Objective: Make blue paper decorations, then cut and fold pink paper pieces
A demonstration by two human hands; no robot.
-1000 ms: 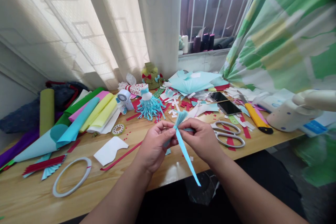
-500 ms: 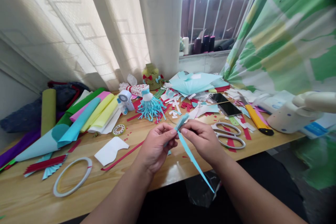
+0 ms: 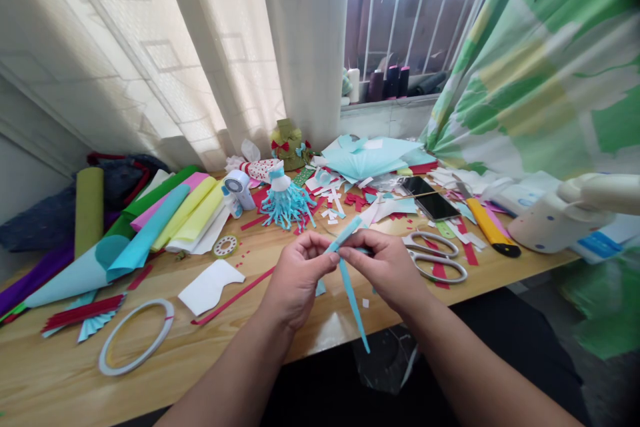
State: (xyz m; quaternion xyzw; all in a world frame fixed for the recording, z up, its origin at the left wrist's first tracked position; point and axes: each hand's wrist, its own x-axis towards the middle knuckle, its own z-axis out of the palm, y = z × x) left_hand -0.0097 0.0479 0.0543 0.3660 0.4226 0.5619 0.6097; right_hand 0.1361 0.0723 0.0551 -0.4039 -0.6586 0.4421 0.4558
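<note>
Between my two hands is a light-blue paper strip [image 3: 354, 300], its long tail hanging down past the table's front edge and a folded end sticking up above the fingers. My left hand [image 3: 303, 273] pinches it between thumb and fingers. On the other side my right hand [image 3: 384, 267] is closed on the same strip, thumb close to the left thumb. Just right of that hand lie grey-handled scissors [image 3: 435, 257]. Beyond the hands stands a blue fringed paper piece [image 3: 287, 203] with a white and blue top.
Rolls of coloured crepe paper [image 3: 200, 213] lie at the left. A ring of tape [image 3: 136, 337] and a white paper cutout [image 3: 210, 287] are nearer. Paper scraps [image 3: 340, 200] cover the back. A phone [image 3: 431, 199], a yellow cutter [image 3: 493, 227] and a white lamp [image 3: 540, 213] sit right.
The strip's tail has swung left and hangs more steeply, its end higher. Both hands keep their pinch in nearly the same place. A small white scrap now shows beneath the right hand.
</note>
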